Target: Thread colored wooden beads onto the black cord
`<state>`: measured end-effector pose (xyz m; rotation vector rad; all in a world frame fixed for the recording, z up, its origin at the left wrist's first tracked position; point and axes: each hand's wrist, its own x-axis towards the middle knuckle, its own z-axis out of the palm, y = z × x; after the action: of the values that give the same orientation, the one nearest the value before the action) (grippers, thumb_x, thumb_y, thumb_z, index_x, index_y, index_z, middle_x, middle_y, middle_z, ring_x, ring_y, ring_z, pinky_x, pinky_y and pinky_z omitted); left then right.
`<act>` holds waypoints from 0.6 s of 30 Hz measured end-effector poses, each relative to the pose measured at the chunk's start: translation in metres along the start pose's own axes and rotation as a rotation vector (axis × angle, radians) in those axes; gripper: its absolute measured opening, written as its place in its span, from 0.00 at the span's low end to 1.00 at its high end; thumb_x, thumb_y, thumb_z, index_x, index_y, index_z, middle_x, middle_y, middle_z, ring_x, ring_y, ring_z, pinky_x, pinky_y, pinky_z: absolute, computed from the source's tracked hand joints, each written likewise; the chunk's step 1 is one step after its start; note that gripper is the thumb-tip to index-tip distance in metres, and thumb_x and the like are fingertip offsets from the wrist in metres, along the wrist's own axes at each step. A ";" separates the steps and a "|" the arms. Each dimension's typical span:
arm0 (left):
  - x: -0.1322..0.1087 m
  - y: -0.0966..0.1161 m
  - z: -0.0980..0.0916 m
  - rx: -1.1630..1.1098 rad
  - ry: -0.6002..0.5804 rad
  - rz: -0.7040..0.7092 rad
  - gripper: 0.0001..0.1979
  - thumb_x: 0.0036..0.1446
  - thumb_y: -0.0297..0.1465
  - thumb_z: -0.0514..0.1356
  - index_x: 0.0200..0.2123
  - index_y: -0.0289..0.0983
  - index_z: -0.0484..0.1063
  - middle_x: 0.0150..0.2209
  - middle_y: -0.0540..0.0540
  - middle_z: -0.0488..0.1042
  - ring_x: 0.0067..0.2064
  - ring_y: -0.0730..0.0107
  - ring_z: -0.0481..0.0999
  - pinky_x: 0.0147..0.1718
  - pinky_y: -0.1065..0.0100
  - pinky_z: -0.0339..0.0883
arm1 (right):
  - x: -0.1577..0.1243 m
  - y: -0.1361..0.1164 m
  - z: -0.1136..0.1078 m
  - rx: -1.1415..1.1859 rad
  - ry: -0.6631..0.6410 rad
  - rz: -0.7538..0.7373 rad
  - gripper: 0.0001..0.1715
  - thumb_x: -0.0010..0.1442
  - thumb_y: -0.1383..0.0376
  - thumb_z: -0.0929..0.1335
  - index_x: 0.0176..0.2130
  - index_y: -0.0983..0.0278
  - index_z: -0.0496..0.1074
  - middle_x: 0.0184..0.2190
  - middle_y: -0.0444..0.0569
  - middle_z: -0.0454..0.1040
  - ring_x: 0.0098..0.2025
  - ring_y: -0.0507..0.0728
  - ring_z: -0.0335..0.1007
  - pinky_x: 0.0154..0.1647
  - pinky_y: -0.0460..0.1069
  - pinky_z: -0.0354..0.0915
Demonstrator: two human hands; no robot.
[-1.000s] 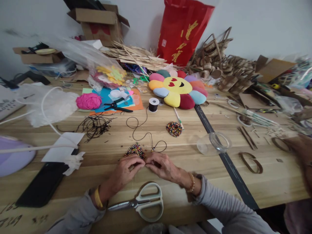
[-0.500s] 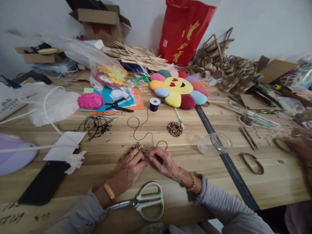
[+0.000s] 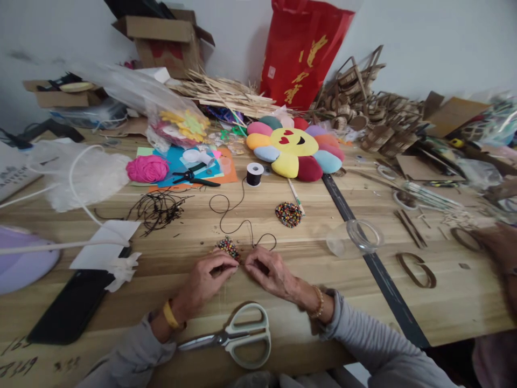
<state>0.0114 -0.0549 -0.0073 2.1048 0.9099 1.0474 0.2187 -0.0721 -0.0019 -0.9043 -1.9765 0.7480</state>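
Small multicoloured beads [image 3: 228, 247] lie in a loose pile on the wooden table. Just in front of it, my left hand [image 3: 207, 277] is closed in a pinch; whatever sits between thumb and forefinger is too small to make out. My right hand [image 3: 271, 271] pinches thin black cord [image 3: 250, 223], which loops across the table from a white-rimmed spool [image 3: 254, 174]. The fingers hide the cord's end. Both hands' fingertips nearly meet. Below them lie scissors [image 3: 246, 335] with pale handles. A coil of strung beads [image 3: 288, 214] rests farther back, right of the pile.
Black cord scraps [image 3: 159, 210], pliers [image 3: 194, 177] and pink yarn [image 3: 147, 169] lie to the left, beyond a dark phone [image 3: 70, 307]. A flower cushion [image 3: 297, 144] is at the back. Clear round containers [image 3: 364, 236] stand right, near another person's hand [image 3: 498, 242].
My left hand has drawn back from the bead pile toward me, uncovering more beads, and its thumb and forefinger now pinch together. The right hand stays nearly still.
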 end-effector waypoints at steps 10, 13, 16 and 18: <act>0.002 0.006 -0.006 -0.157 -0.039 -0.182 0.04 0.55 0.28 0.64 0.30 0.35 0.79 0.30 0.44 0.81 0.33 0.67 0.80 0.35 0.68 0.74 | -0.002 0.001 0.001 -0.015 -0.039 -0.077 0.06 0.67 0.68 0.63 0.36 0.64 0.67 0.29 0.47 0.70 0.30 0.52 0.66 0.32 0.46 0.65; 0.002 0.006 -0.005 -0.171 -0.036 -0.175 0.05 0.56 0.28 0.64 0.30 0.35 0.79 0.29 0.45 0.81 0.32 0.67 0.79 0.35 0.68 0.74 | -0.002 0.001 0.002 -0.008 -0.031 -0.084 0.06 0.67 0.68 0.63 0.36 0.64 0.67 0.29 0.47 0.70 0.31 0.52 0.66 0.32 0.45 0.64; 0.002 0.006 -0.005 -0.166 -0.034 -0.179 0.05 0.56 0.29 0.64 0.30 0.35 0.79 0.29 0.45 0.81 0.32 0.67 0.79 0.36 0.68 0.74 | -0.002 0.001 0.002 -0.017 -0.025 -0.076 0.06 0.66 0.68 0.64 0.35 0.64 0.68 0.28 0.47 0.70 0.29 0.52 0.65 0.30 0.45 0.63; 0.002 0.006 -0.005 -0.162 -0.037 -0.179 0.05 0.56 0.29 0.64 0.30 0.35 0.79 0.29 0.45 0.81 0.32 0.67 0.79 0.36 0.68 0.74 | -0.002 0.001 0.002 -0.015 -0.026 -0.071 0.06 0.66 0.68 0.64 0.35 0.65 0.68 0.28 0.47 0.70 0.29 0.51 0.65 0.30 0.45 0.62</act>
<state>0.0099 -0.0558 0.0006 1.8663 0.9438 0.9538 0.2184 -0.0734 -0.0043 -0.8322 -2.0289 0.7090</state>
